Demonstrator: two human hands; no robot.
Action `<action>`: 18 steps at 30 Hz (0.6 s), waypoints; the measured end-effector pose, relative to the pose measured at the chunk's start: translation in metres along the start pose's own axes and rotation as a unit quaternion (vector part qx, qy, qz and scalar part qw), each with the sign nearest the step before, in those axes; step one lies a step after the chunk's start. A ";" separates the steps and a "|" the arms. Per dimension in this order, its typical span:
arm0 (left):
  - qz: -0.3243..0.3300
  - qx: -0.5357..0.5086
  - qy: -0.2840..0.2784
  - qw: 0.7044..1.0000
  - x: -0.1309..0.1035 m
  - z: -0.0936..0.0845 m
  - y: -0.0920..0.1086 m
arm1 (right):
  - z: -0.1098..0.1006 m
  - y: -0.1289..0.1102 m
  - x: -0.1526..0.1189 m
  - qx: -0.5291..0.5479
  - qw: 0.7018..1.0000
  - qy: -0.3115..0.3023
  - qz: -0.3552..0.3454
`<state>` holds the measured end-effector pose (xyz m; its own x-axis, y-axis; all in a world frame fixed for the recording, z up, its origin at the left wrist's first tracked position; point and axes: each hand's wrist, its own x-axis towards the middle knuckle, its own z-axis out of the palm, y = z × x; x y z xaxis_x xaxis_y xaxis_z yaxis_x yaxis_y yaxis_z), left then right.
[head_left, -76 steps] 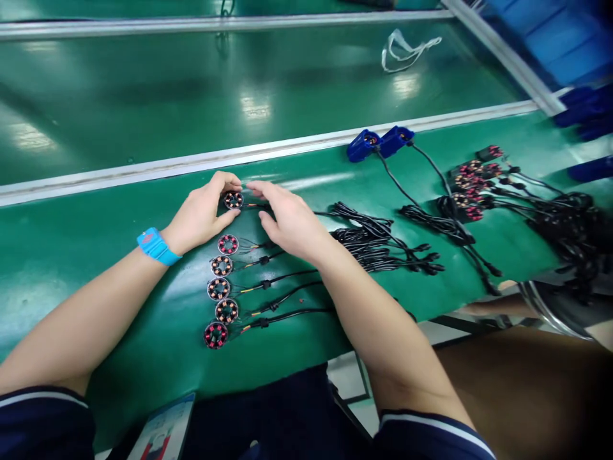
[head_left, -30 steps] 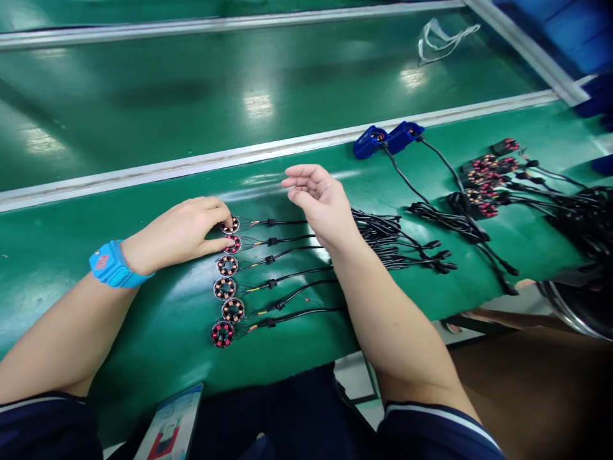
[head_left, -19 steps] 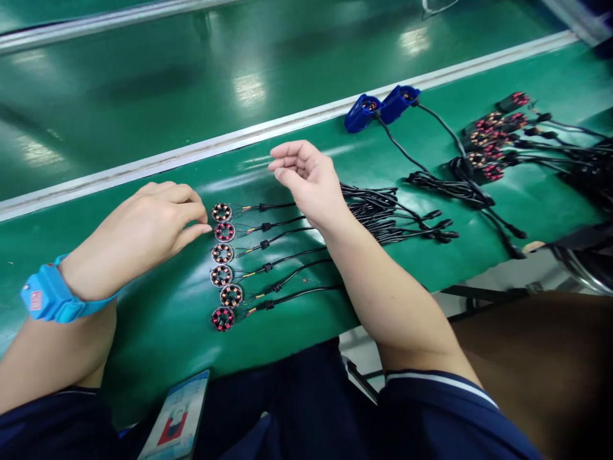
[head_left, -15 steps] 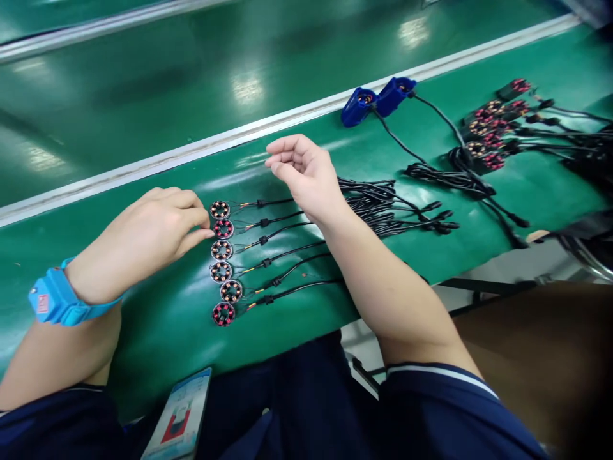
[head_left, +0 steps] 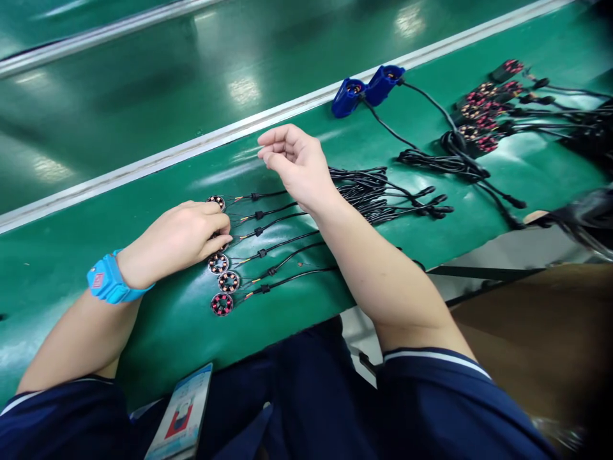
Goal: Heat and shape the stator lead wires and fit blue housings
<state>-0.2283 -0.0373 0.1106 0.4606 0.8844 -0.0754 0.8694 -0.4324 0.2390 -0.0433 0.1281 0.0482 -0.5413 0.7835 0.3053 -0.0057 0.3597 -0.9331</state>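
My left hand (head_left: 191, 231), a blue strap on its wrist, lies over the upper part of a column of small round motor stators (head_left: 218, 263). Its fingers are bent down around a stator, and they mostly hide two of them. The stators show copper or red windings, with thin wires leading to black cables (head_left: 287, 246). My right hand (head_left: 294, 160) hovers above the cables, palm turned left, fingers loosely curved and thumb apart, with nothing in it. Beneath and beyond the right forearm, the cables lie in a bundle (head_left: 368, 198).
Two blue housings (head_left: 348, 98) with cables stand near the bench's far rail (head_left: 191, 150). At the right, several more stators on dark bodies (head_left: 483, 115) lie with black cables. A badge (head_left: 184, 412) hangs at the near edge of the green bench (head_left: 158, 338).
My left hand has moved right, from beside the stators onto the upper ones, covering two. My right hand keeps nearly the same pose. The view has shifted slightly.
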 end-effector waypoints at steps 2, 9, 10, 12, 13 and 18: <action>-0.003 -0.013 -0.001 1.000 -0.002 -0.003 0.002 | 0.000 0.000 0.000 -0.004 1.000 -0.002 -0.002; 0.005 -0.004 -0.051 0.999 -0.004 -0.004 0.015 | -0.001 0.001 0.000 -0.016 1.000 -0.007 0.002; 0.004 0.002 -0.051 0.999 -0.004 -0.004 0.016 | -0.001 0.001 0.000 -0.019 1.000 -0.008 0.005; 0.003 0.003 -0.050 0.999 -0.005 -0.005 0.017 | -0.002 0.002 0.000 -0.024 1.000 -0.010 0.009; 0.003 0.000 -0.050 0.999 -0.005 -0.006 0.018 | -0.002 0.002 0.000 -0.025 1.000 -0.010 0.009; 0.032 -0.008 -0.087 0.996 -0.008 -0.008 0.031 | -0.002 0.000 0.000 -0.022 1.000 -0.008 0.008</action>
<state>-0.2066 -0.0560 0.1265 0.5409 0.8102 -0.2257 0.8345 -0.4835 0.2642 -0.0419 0.1286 0.0484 -0.5536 0.7817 0.2872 0.0402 0.3696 -0.9283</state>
